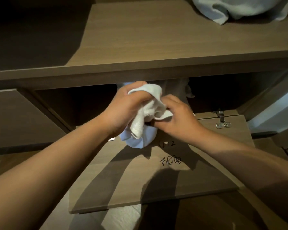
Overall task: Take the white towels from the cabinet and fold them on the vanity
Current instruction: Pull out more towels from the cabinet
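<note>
Towel (150, 107) bunched at cabinet (156, 77) mouth, over open door (156, 180): best drawn fully clear before lifting to vanity (156, 39), left hand (123, 107) curled tight round upper bunch, right hand (178, 117) fingers bent, pinching lower edge, nothing else held.
</note>
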A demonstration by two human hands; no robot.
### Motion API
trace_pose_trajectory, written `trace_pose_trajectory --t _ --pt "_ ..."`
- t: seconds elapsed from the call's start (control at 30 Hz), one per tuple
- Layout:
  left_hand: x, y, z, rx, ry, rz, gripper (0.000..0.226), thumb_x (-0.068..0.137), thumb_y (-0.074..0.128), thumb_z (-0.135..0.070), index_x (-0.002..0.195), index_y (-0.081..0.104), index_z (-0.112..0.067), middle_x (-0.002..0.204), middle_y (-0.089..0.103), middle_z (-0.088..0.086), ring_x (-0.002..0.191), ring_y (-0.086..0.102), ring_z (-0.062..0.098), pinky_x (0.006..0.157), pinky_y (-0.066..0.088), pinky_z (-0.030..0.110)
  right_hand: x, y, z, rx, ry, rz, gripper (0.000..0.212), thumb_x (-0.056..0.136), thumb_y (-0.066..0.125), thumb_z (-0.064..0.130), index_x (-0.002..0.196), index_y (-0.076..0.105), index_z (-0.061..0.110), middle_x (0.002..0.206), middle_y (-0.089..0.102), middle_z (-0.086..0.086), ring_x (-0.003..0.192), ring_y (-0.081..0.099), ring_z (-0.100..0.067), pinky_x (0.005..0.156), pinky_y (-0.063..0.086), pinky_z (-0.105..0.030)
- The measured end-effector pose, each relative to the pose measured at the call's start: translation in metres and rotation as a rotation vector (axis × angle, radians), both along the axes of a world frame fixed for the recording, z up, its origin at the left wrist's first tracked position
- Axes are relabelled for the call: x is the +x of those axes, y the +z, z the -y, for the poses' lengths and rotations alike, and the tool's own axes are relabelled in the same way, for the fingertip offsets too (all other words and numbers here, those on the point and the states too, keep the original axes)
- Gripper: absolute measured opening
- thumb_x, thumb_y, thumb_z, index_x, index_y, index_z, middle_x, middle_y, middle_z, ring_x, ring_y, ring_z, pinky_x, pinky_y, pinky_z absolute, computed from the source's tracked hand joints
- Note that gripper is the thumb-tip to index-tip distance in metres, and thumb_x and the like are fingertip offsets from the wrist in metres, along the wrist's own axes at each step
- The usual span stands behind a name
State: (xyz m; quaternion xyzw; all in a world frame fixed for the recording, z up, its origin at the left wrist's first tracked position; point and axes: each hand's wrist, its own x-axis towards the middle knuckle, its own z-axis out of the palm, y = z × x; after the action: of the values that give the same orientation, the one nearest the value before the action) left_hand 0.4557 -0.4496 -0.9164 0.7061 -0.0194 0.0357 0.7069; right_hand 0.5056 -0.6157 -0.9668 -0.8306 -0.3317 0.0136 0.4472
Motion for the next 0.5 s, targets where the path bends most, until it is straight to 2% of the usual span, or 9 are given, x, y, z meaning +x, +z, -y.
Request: trace_pose_trajectory --t 0.07,0.17,0.23,0.27,0.33,0.37,0.4,0.47,0.5 --pt "-0.007 -0.007 -0.009 0.051 0.060 0.032 0.009 0.075 0.067 -0.027 0.084 0.064 -0.030 0.080 0.064 -0.011 0.075 0.062 0.007 0.064 0.049 0.021 0.001 0.003 0.002 0.035 -0.054 0.026 0.021 0.078 0.079 0.010 0.096 0.068 0.007 0.093 0.057 -0.002 0.084 0.055 -0.011 0.069 0.042 -0.022" --pt "-0.014 -0.024 -0.025 0.407 -0.089 0.025 0.079 0.066 0.078 -0.042 0.134 0.040 -0.040 0.132 0.049 -0.016 0.122 0.050 0.003 0.093 0.050 0.028 0.002 0.010 0.010 0.103 -0.145 -0.065 0.017 0.082 0.075 0.010 0.096 0.068 0.002 0.092 0.063 -0.010 0.084 0.061 -0.021 0.074 0.051 -0.040" --pt "-0.018 -0.034 -0.024 0.657 -0.179 -0.014 0.120 0.060 0.083 -0.051 0.154 0.012 -0.028 0.154 0.023 -0.005 0.144 0.027 0.014 0.115 0.035 0.042 -0.001 0.020 0.012 0.137 -0.154 -0.085 0.019 0.082 0.072 0.019 0.095 0.068 0.006 0.091 0.064 -0.006 0.084 0.062 -0.018 0.073 0.052 -0.043" --pt "-0.020 -0.040 -0.022 0.762 -0.182 -0.024 0.133 0.053 0.081 -0.066 0.155 0.011 -0.018 0.156 0.021 0.001 0.145 0.024 0.018 0.118 0.029 0.043 -0.005 0.026 0.012 0.144 -0.133 -0.062 0.020 0.080 0.070 0.022 0.094 0.068 0.007 0.090 0.064 -0.003 0.083 0.062 -0.016 0.072 0.051 -0.041" --pt "-0.025 -0.042 -0.017 0.725 -0.152 -0.129 0.155 0.023 0.058 -0.099 0.137 0.041 0.005 0.137 0.043 0.014 0.132 0.039 0.028 0.111 0.031 0.034 -0.012 0.037 0.010 0.139 -0.055 0.014 0.021 0.076 0.067 0.022 0.089 0.069 0.006 0.089 0.062 -0.003 0.081 0.060 -0.015 0.069 0.049 -0.036" --pt "-0.025 -0.042 -0.014 0.659 -0.097 -0.190 0.148 0.015 0.049 -0.103 0.111 0.055 0.009 0.117 0.053 0.025 0.120 0.045 0.038 0.105 0.033 0.036 -0.016 0.041 0.009 0.131 -0.016 0.075 0.019 0.074 0.068 0.019 0.086 0.068 0.004 0.089 0.062 -0.004 0.080 0.060 -0.016 0.067 0.047 -0.032" --pt "-0.022 -0.040 -0.010 0.646 -0.032 -0.198 0.126 0.017 0.051 -0.096 0.095 0.058 0.003 0.106 0.056 0.031 0.114 0.045 0.045 0.102 0.032 0.036 -0.018 0.044 0.010 0.125 0.008 0.151 0.017 0.073 0.070 0.015 0.083 0.068 0.002 0.088 0.062 -0.006 0.078 0.059 -0.017 0.065 0.046 -0.028" --pt "-0.011 -0.039 -0.004 0.800 0.006 0.005 0.088 0.046 0.051 -0.069 0.107 0.058 -0.006 0.112 0.059 0.037 0.117 0.050 0.051 0.105 0.033 0.046 -0.019 0.045 0.018 0.112 0.002 0.334 0.015 0.069 0.074 0.006 0.080 0.068 -0.003 0.085 0.064 -0.011 0.075 0.060 -0.018 0.065 0.043 -0.019" --pt "-0.004 -0.043 -0.002 0.909 -0.014 0.168 0.068 0.060 0.052 -0.058 0.111 0.060 -0.013 0.106 0.064 0.028 0.111 0.058 0.049 0.099 0.039 0.053 -0.018 0.044 0.024 0.103 -0.006 0.412 0.017 0.067 0.076 0.003 0.079 0.069 -0.005 0.084 0.065 -0.013 0.074 0.061 -0.017 0.067 0.043 -0.015"
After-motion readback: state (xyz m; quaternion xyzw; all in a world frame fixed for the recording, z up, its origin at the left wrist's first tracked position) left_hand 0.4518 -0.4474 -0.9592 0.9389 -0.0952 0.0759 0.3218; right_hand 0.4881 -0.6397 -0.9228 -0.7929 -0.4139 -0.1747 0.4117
